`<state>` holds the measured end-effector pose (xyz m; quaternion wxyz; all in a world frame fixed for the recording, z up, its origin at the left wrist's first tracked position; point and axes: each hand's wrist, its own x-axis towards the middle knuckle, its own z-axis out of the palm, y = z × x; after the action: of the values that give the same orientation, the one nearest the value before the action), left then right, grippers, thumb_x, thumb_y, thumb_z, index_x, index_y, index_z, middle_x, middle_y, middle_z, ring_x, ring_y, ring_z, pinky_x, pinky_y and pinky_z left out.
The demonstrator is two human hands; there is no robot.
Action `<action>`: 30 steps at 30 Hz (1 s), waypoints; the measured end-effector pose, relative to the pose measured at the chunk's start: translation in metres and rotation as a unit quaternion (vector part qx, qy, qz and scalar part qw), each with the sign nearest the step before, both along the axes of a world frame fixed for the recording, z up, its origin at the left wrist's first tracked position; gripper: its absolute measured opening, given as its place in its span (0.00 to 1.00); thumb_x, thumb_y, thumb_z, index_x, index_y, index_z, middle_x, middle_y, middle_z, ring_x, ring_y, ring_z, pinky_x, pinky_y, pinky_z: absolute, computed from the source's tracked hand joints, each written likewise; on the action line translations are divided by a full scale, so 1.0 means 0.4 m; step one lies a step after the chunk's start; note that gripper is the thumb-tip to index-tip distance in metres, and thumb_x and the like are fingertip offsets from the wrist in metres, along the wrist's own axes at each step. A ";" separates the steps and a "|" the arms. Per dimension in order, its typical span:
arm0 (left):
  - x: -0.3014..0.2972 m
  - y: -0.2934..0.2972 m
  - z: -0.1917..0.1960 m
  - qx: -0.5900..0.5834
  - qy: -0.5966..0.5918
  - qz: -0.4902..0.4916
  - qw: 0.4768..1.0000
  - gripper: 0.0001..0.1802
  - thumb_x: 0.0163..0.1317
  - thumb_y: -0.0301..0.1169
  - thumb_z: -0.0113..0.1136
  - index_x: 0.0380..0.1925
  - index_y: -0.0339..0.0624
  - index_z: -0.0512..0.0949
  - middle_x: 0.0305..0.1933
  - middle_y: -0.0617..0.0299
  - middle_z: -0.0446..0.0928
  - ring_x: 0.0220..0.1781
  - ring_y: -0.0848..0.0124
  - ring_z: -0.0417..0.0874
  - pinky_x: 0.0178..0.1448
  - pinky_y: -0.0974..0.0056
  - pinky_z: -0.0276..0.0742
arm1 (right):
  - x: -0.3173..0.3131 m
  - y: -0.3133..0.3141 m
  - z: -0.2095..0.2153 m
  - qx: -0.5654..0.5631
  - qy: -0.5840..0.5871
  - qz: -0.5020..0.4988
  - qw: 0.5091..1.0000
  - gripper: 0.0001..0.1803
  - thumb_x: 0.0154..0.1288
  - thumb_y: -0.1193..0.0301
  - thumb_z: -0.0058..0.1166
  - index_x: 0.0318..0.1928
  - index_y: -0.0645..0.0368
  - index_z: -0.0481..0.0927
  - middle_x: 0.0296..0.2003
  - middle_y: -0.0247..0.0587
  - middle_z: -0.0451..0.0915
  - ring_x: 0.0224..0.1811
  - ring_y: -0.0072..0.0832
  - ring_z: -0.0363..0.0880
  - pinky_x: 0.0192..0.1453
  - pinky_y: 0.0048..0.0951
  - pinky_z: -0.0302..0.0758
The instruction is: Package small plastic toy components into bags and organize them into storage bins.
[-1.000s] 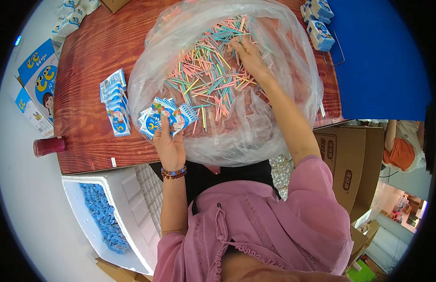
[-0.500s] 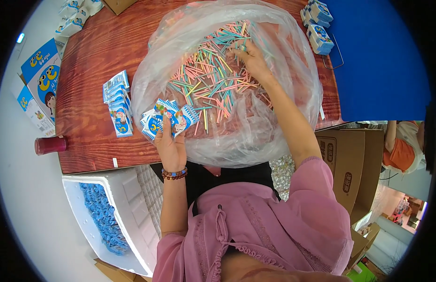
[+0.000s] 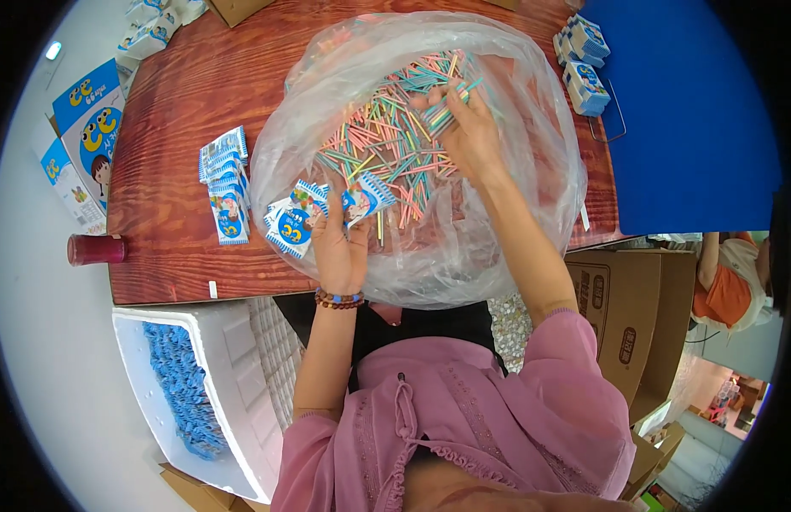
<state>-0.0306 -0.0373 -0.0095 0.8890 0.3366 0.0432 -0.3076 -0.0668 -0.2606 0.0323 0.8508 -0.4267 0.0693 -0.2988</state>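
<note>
A large clear plastic bag (image 3: 540,128) lies wide open on the table, with many thin pink, teal and yellow sticks (image 3: 374,128) loose inside. My right hand (image 3: 474,136) is over the far right of the pile, its fingers closed round a small bunch of sticks (image 3: 451,107). At the bag's near left edge, my left hand (image 3: 340,252) grips several small blue-and-white packets (image 3: 295,226), fanned out to both sides of the fingers. Left of the bag, an overlapping row of similar packets (image 3: 229,200) rests on the wood.
A red-brown wooden table (image 3: 173,136) bears a dark red jar (image 3: 97,249) at its left edge. Below it stands a white foam box (image 3: 233,367) holding blue packets. Stacked packets (image 3: 587,85) sit far right, by a blue surface (image 3: 685,128). A cardboard carton (image 3: 625,316) stands right.
My right hand has drawn back a little from the pile and turned, with the bunch of sticks now showing in its fingers. My left hand has shifted right, its packets spread wider.
</note>
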 end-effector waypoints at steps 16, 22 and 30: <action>-0.015 -0.026 0.015 -0.031 0.022 0.008 0.999 0.17 0.71 0.38 0.53 0.54 0.44 0.76 0.45 0.66 0.80 0.42 0.78 0.79 0.44 0.69 0.77 | -0.015 0.299 0.045 0.008 -0.098 -0.082 0.992 0.08 0.76 0.67 0.40 0.47 0.58 0.65 0.38 0.42 0.74 0.48 0.36 0.77 0.57 0.40 0.70; -0.019 -0.026 0.010 -0.052 -0.004 -0.003 0.999 0.16 0.72 0.37 0.51 0.54 0.43 0.74 0.47 0.65 0.80 0.46 0.76 0.80 0.49 0.66 0.78 | -0.037 0.317 0.019 -0.035 -0.047 -0.076 0.995 0.07 0.76 0.68 0.39 0.46 0.58 0.65 0.42 0.45 0.75 0.50 0.34 0.76 0.62 0.38 0.65; -0.016 -0.034 0.000 -0.084 0.003 0.019 0.996 0.16 0.72 0.37 0.51 0.53 0.40 0.73 0.50 0.62 0.79 0.51 0.70 0.80 0.56 0.62 0.78 | -0.020 0.313 0.012 -0.065 -0.025 -0.013 0.998 0.16 0.75 0.65 0.38 0.48 0.64 0.74 0.63 0.56 0.68 0.69 0.38 0.60 0.71 0.39 0.55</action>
<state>-0.0368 -0.0508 -0.0096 0.9197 0.2584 0.0260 -0.2946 -0.0748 -0.1352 0.0372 0.8191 -0.4722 0.0340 -0.3240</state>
